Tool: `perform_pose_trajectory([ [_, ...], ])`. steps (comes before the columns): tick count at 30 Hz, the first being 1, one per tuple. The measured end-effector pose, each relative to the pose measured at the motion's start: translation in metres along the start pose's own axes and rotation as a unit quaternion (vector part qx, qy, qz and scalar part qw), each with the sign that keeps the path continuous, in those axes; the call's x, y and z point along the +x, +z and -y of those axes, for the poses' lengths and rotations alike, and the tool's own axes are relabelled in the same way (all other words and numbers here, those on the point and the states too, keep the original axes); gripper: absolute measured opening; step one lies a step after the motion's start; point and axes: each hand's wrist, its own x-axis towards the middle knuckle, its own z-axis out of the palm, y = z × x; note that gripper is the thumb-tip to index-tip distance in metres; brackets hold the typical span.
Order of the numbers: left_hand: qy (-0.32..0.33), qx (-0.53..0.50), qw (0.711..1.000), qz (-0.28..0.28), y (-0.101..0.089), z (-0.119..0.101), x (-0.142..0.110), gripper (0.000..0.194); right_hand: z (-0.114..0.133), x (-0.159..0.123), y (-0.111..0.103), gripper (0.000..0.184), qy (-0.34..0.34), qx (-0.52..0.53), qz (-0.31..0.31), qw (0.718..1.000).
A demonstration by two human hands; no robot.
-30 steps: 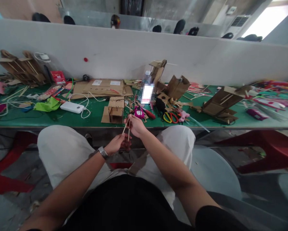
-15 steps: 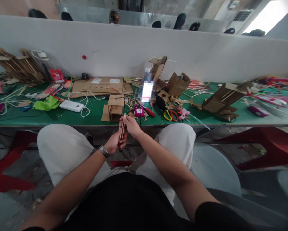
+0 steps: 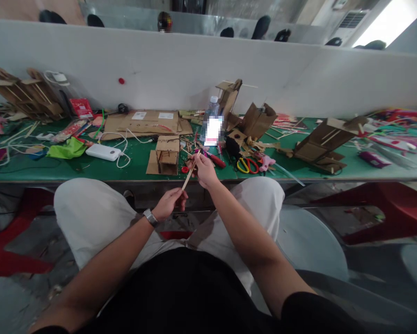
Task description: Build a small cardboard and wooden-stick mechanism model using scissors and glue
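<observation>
Between my hands, in front of the table's edge, slants a thin pale wooden stick [image 3: 189,179]; whether it is one stick or more pressed together I cannot tell. My left hand [image 3: 170,204], with a metal watch on the wrist, pinches its lower end. Fingers of my right hand [image 3: 206,170] close round its upper end, just over the table edge. Left of the right hand lies a small red ring-like piece [image 3: 184,170]. An open cardboard box-like model [image 3: 168,155] stands beyond the left hand. A screwdriver with a red handle [image 3: 216,160] lies behind the right hand.
The green table [image 3: 131,172] holds flat cardboard [image 3: 149,124], a white power bank [image 3: 104,152], a bottle [image 3: 213,105], a lit phone screen [image 3: 214,130], scissors with yellow and red handles [image 3: 247,166], a pink glue gun [image 3: 266,162] and a cardboard model [image 3: 324,143].
My right hand has moved up and right, away from the left, so the stick now spans the gap between them. The magenta object behind it is now mostly hidden; the red piece has come into view.
</observation>
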Motion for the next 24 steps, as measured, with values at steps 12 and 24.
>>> perform_pose_trajectory([
  [12,0.05,0.059,0.997,-0.006,-0.0007,0.0047,0.0012,0.061,-0.0039,-0.0029,0.0036,0.043,-0.016,-0.01,0.021,1.0],
  [24,0.057,0.054,0.997,-0.011,-0.0028,0.0094,0.0042,0.054,-0.0082,0.0012,-0.0015,0.057,-0.052,-0.019,0.038,0.998],
])
